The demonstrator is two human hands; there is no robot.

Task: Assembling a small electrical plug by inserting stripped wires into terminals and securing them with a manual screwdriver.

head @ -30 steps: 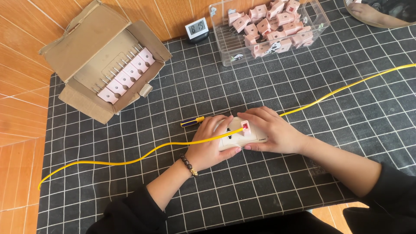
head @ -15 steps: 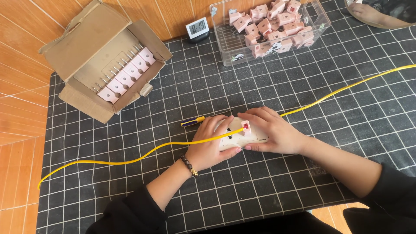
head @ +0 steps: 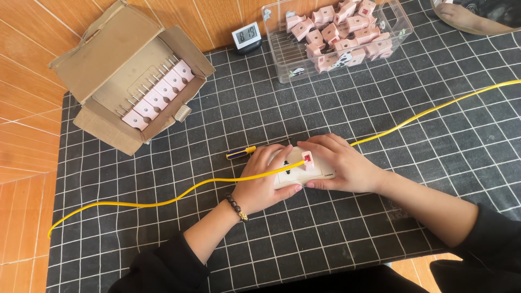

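Blk sleeves, bead bracelet (head: 236, 207)

Socket block (head: 293, 172) on mat (head: 412, 135) between both hands, cardboard box (head: 130, 81) behind left, bin (head: 336, 38) behind right

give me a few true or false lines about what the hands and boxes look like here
1. Both hands, the left hand and the right hand, rest on a white socket block. True.
2. The yellow cable is coiled inside the cardboard box. False: it runs across the black grid mat.
3. The clear plastic bin holds pink plugs. True.
4. The screwdriver lies in the right hand. False: it lies on the mat beside the left hand.
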